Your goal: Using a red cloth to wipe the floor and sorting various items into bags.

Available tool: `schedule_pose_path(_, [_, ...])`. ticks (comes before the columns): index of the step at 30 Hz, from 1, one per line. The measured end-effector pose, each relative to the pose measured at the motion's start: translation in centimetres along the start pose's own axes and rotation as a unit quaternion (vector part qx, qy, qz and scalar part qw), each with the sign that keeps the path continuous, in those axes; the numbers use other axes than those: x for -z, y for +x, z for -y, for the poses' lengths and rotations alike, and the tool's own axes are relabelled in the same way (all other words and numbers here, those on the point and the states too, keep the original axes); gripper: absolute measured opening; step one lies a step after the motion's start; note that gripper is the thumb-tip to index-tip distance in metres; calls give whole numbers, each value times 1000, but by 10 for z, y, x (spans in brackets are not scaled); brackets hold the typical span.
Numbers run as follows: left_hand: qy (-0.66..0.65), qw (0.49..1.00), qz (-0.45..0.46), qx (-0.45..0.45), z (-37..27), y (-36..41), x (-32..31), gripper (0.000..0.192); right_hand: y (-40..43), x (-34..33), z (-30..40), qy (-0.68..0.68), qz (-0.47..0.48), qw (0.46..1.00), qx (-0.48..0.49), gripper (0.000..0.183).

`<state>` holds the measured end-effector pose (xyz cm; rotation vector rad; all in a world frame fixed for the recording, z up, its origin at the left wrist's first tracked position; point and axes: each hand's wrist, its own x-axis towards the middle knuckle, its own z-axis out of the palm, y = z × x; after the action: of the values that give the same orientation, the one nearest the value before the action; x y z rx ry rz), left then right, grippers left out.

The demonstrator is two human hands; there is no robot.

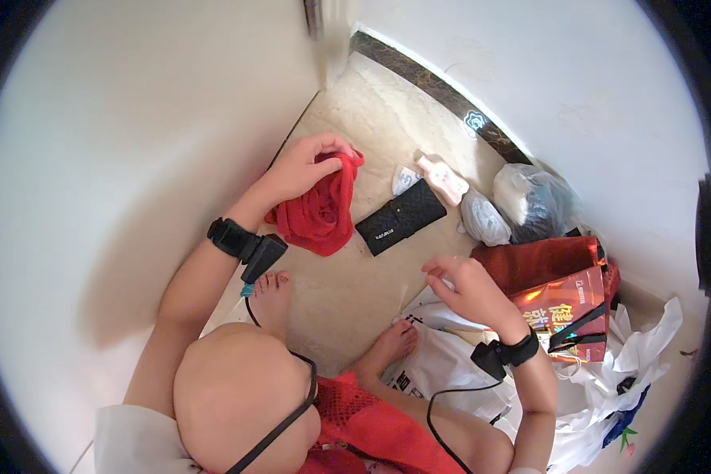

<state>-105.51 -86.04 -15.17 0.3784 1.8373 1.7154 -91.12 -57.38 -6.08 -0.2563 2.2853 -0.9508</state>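
Observation:
Between the thumb and fingers of my left hand (314, 166) is the top edge of a bunched red cloth item (323, 219), which hangs over or rests on the floor at the left. My right hand (465, 290) is raised with its fingers bent and apart, holding nothing, near a red glossy paper bag (539, 263). A black textured case (400, 217) lies on the floor between the hands. Beyond it are a pale pink bottle (444, 181) and a small white packet (405, 179). Red fabric with a mesh part (355, 409) lies across my lap.
At the right stand a clear plastic bag with dark and white contents (530, 204), a small tied plastic bag (484, 220) and white plastic bags (604, 385). A wall with a dark marble skirting (426, 80) borders the floor. Another pale surface rises at the left. My feet are on the floor.

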Motion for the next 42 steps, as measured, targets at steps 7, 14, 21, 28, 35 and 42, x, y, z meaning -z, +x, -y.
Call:
schedule_pose_path(7, [-259,956,136,4,-21,-17,4,12,20,21,13,12,-42,999,12,18])
schedule_pose_path(14, [-416,885,206,-51,-29,-16,-10,16,73,9,11,116,-159,967,162,45])
schedule_pose_path(21, [-438,894,89,-41,-7,-15,3,21,105,-3,-8,223,-16,971,88,14])
schedule_pose_path(28, [-449,892,26,-47,10,-11,12,22,112,-1,-9,429,-94,891,114,9])
schedule_pose_path(35, [-447,893,51,-32,12,-11,10,22,110,-7,-14,430,-122,892,59,12])
schedule_pose_path(42, [-446,892,72,-15,6,-16,8,20,89,-53,-5,108,-282,950,73,36])
